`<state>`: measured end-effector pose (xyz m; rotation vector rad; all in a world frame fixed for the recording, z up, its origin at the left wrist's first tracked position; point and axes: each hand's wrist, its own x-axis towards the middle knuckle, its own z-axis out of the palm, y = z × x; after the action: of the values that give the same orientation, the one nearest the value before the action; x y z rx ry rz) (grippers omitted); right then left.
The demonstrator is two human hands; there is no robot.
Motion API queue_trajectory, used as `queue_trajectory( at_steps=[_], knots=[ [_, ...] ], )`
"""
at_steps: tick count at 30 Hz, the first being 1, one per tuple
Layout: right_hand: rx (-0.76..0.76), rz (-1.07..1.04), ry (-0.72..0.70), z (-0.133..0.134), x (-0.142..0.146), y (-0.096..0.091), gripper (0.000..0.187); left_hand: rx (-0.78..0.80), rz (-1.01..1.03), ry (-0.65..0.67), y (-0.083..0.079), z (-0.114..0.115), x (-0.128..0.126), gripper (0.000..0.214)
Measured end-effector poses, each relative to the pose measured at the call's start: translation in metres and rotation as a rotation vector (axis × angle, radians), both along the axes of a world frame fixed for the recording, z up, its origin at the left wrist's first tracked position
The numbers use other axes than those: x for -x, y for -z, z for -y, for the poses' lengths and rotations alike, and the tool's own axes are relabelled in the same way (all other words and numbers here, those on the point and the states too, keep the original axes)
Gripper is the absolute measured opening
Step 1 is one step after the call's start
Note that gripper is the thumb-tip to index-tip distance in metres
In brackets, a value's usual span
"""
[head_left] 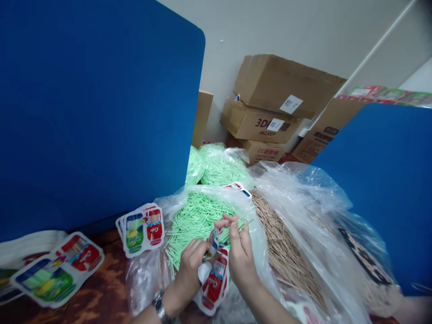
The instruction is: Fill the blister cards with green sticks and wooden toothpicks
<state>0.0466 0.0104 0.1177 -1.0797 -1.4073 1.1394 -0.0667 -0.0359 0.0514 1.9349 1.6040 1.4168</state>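
My left hand (189, 272), with a metal-band watch on its wrist, is closed on a printed pouch (215, 284) marked "Cola". The pouch hangs over an open clear plastic bag of thin green sticks (194, 216). At the pouch's upper end is my right hand (241, 254), pinching a few green sticks (243, 222) between thumb and fingers. The right fingers partly hide the pouch's mouth, so I cannot tell whether sticks are inside it. Thin brown sticks (286, 247) fill another plastic bag just right of my right hand.
Flat pouches (143, 229) lie in a small stack at left, with another pouch group (59, 270) farther left. Behind sit more bagged green sticks (221, 166) and stacked cardboard boxes (270, 90). A blue panel (101, 112) stands left, another blue panel (388, 180) right.
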Motion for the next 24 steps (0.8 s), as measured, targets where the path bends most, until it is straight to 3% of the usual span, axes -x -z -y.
queue_trajectory(
  at_steps=[7,14,19,22,24],
  knots=[
    [-0.136,-0.018,-0.099,0.003,-0.003,0.008,0.025,0.042,0.084,0.014,0.004,0.000,0.000,0.013],
    [-0.229,0.263,-0.197,-0.008,-0.007,0.013,0.027,-0.015,0.087,0.023,-0.006,-0.003,0.002,0.016],
    [-0.250,0.293,-0.221,-0.021,-0.015,0.004,0.043,0.044,0.175,0.069,-0.008,-0.006,0.004,0.015],
    [-0.404,0.399,-0.222,-0.024,-0.017,-0.001,0.044,0.079,0.259,0.080,-0.008,-0.009,0.005,0.012],
    [-0.556,0.554,-0.300,-0.026,-0.019,-0.001,0.040,0.097,0.325,0.062,-0.010,-0.011,0.006,0.016]
  ],
)
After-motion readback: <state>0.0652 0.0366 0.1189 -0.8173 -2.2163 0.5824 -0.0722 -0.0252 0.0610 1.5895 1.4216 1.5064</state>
